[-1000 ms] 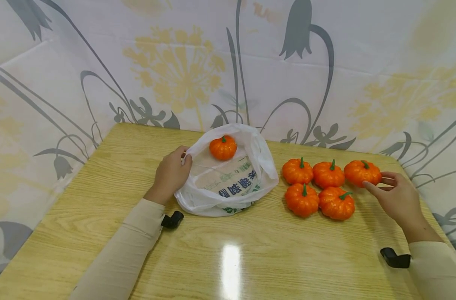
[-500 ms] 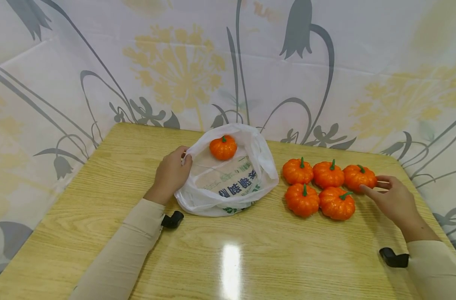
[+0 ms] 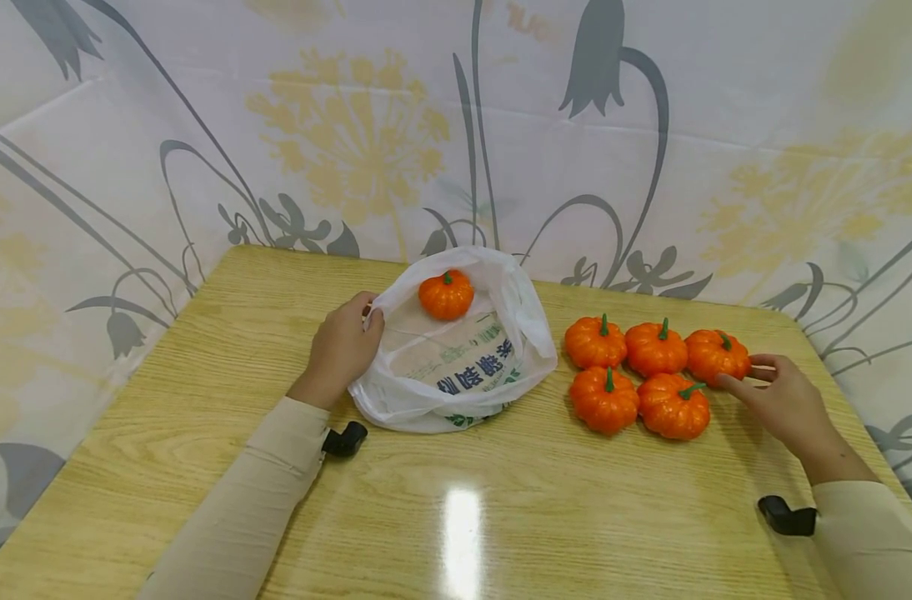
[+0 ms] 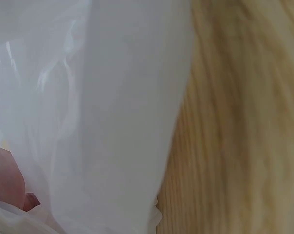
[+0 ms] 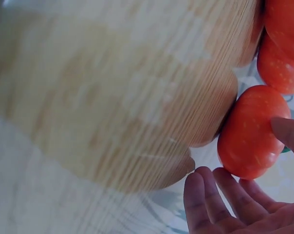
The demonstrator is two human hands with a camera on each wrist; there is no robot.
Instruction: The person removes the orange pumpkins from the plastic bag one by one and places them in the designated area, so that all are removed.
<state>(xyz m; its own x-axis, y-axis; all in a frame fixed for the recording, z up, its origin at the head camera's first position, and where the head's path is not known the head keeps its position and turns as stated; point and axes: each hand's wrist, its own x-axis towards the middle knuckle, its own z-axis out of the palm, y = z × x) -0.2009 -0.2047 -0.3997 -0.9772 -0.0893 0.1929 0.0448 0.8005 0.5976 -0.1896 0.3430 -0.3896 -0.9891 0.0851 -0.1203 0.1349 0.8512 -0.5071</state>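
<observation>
A white plastic bag [image 3: 531, 317] with printed lettering lies on the table, its mouth spread wide. One small orange pumpkin [image 3: 446, 298] with a green stem sits inside it. My left hand [image 3: 345, 346] pinches the bag's left rim, and white film [image 4: 122, 117] fills much of the left wrist view. To the right, several more pumpkins stand in two rows. My right hand [image 3: 789, 408] is at the rightmost pumpkin [image 3: 714, 354] of the back row, thumb on its near side, fingertips at its right edge. In the right wrist view, the thumb overlaps this pumpkin [image 5: 249, 131].
Two pumpkins [image 3: 604, 402] form the front row, touching the back row. The wood-grain table [image 3: 576, 517] backs onto a flower-patterned cloth [image 3: 456, 125]. A black camera mount [image 3: 343, 439] juts from the left wrist, another [image 3: 788, 517] from the right.
The rightmost pumpkin has moved left and settled against its neighbour in the back row, my right hand moving with it. The left hand and the bag have stayed put.
</observation>
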